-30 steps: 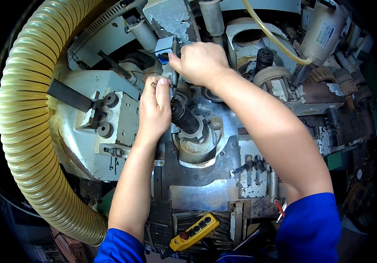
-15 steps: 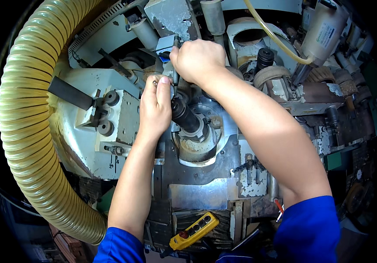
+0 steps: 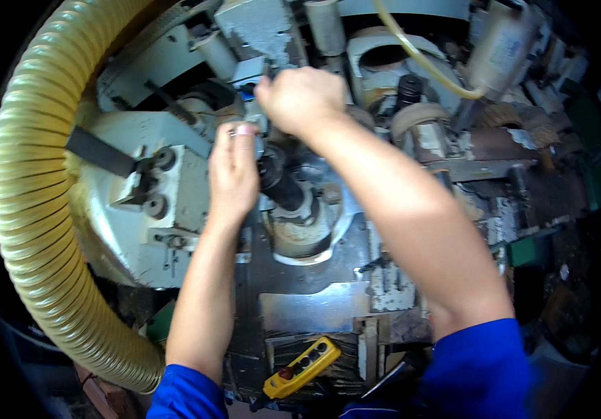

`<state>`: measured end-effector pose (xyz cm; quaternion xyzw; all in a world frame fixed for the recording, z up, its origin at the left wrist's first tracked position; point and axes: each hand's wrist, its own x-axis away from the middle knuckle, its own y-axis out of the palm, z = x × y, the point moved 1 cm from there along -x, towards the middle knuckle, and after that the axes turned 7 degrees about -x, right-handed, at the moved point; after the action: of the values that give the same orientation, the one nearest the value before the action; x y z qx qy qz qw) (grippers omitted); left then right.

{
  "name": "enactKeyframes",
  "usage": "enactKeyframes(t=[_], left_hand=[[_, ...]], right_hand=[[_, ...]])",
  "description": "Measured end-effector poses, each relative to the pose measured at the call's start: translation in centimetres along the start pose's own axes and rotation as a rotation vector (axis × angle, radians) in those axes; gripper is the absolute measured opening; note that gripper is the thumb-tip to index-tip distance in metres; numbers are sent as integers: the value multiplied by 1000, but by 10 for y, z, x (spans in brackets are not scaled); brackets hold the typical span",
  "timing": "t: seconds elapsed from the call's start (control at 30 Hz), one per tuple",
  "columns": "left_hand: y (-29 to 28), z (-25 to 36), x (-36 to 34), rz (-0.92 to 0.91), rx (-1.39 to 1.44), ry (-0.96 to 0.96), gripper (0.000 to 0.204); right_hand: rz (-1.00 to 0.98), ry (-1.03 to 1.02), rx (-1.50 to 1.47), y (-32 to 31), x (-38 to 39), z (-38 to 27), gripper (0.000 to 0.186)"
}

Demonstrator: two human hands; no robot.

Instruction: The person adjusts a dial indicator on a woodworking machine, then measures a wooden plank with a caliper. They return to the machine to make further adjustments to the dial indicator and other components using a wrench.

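My left hand (image 3: pixel 233 171) is closed beside the top of a dark upright spindle (image 3: pixel 284 188), thumb pointing up. A small metal tip (image 3: pixel 233 133) shows at its fingers, but the rest of what it grips is hidden. Farther up and to the right, my right hand (image 3: pixel 304 101) makes a fist, back of the hand upward, and hides whatever is inside it. A grey machine block (image 3: pixel 255 31) stands just beyond the fist. The spindle rises from a round opening in a metal machine table (image 3: pixel 314 307). Motion blurs the picture.
A thick yellowish ribbed hose (image 3: pixel 38 209) curves down the left side. Between it and my left arm sits a pale machine housing with a dark bar (image 3: pixel 101 151). A yellow button pendant (image 3: pixel 304 366) lies at the front. Rollers (image 3: pixel 419 119) and a grey cylinder (image 3: pixel 503 59) stand right.
The whole view has shifted, so the machine and both arms appear slightly farther left and more blurred. Both hands keep nearly the same place against the machine.
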<state>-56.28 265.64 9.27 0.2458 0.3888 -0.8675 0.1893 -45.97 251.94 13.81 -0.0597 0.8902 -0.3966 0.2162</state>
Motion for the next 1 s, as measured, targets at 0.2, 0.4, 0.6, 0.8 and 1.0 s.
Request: enactKeyframes(t=[0.2,0.4,0.6,0.8,1.0], left_hand=[[14,-1,2,11,90,-18,31],[13,3,1,-18,104,-162,37],[8,-5,-7,-156,489,-344,51],[4,22,-24,-250,498,-547,58],[22,17,-21,-111,512,-461,46]], right_hand=[[-12,268,-119,2,8,3,55],[-139,194,-152,-10,13,6,68],[-158,148,-172,-5,6,13,63],[-70,317,-403,15,7,12,80],[15,448,-1350,49,-4,11,49]])
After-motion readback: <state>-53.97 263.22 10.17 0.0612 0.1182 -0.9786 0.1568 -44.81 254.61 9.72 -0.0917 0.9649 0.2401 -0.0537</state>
